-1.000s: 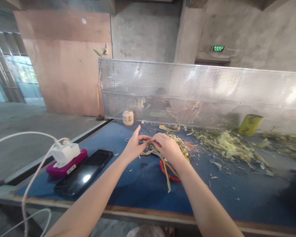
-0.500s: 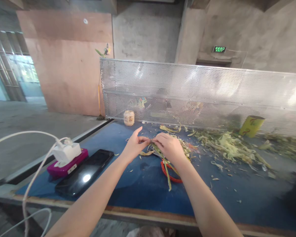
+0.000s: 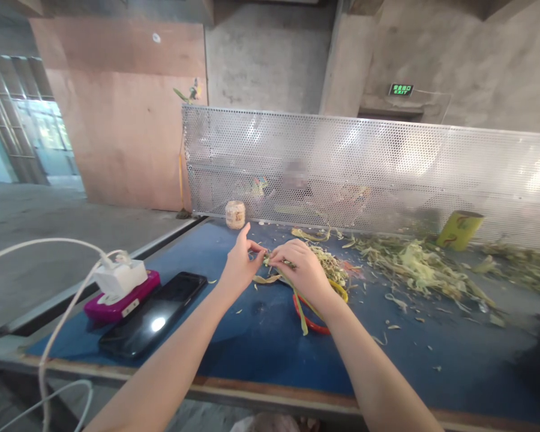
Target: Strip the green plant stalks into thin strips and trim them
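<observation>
My left hand (image 3: 242, 264) pinches with thumb and forefinger beside a small greenish bit of plant (image 3: 266, 258); whether it grips that bit I cannot tell. Almost touching it, my right hand (image 3: 300, 264) is closed on a long, thin green plant strip (image 3: 302, 315) that dangles below the palm. Under the right wrist lie scissors with red and yellow handle loops (image 3: 312, 325), partly covered by the hand and forearm. Just behind that hand is a heap of short, pale green cut pieces (image 3: 330, 264).
A pile of shredded stalks and leaves (image 3: 416, 267) lies right, near a yellow-green can (image 3: 459, 230). A whitish jar (image 3: 235, 215) stands by the perforated metal screen (image 3: 270, 144). At left are a black phone (image 3: 155, 312) and a magenta power strip (image 3: 121, 305) with a white plug and cable.
Both hands have shifted slightly left, and their fingertips have come a little apart. The hanging strip has moved left and up with my right hand. More of the yellow handle shows.
</observation>
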Demonstrator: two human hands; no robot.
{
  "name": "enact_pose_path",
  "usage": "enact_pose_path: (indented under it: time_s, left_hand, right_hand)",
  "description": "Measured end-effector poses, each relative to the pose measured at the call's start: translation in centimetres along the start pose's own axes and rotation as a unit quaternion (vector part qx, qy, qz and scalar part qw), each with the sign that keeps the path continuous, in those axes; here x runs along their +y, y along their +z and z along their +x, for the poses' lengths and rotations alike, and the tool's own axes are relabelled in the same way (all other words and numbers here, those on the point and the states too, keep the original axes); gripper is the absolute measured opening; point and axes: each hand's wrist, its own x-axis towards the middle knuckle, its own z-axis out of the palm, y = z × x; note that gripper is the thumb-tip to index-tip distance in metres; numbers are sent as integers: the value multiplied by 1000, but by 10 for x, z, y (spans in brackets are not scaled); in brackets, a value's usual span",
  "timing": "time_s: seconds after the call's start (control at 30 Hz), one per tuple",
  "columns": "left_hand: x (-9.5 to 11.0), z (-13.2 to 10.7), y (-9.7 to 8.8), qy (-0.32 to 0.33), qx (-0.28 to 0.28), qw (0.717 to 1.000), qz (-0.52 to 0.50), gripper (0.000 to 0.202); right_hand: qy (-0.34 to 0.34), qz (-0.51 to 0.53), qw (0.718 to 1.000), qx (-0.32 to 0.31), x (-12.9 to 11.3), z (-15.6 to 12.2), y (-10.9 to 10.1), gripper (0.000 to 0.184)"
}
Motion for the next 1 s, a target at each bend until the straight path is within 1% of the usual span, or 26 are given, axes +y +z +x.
enact_pose_path:
  time_s: [0.03, 0.1, 0.2, 0.3, 0.47, 0.6, 0.67, 0.73, 0.8, 0.87, 1.0]
  left_hand:
    - [0, 0, 1, 13, 0, 1000, 16, 69]
    - [1, -1, 3, 41, 6, 997, 63, 68]
    - [0, -1, 7, 77, 34, 988, 131, 65]
    - [-1, -1, 11, 92, 53, 983, 153, 63]
    - [-2, -3, 14, 80, 67, 982, 157, 53]
    - [-3, -3, 15, 90, 68, 981, 158, 44]
    - [-3, -3, 14, 96, 69, 981, 157, 40]
    - [-3, -3, 13, 110, 71, 979, 156, 35]
    - [-1, -4, 10, 141, 66, 975, 158, 28]
    - [1, -5, 8, 178, 53, 970, 159, 24]
    - [6, -8, 5, 224, 17, 965, 138, 32]
  right_hand:
    - [12, 36, 999, -8, 0, 1, 1, 11]
    - [65, 82, 994, -27, 2, 1, 3, 9]
    - [165, 110, 979, -44, 3, 1, 3, 8]
    - [223, 130, 965, -44, 1, 1, 3, 11]
    - [257, 175, 949, -47, -5, 4, 3, 12]
    - [279, 216, 934, -53, -5, 5, 2, 12]
    - [302, 266, 915, -44, -3, 6, 2, 13]
    - [330, 320, 888, -23, 0, 6, 2, 14]
    - [359, 351, 865, -3, 3, 7, 3, 14]
    - [381, 364, 850, 12, 6, 7, 3, 15]
    - [397, 402, 824, 36, 12, 5, 5, 19]
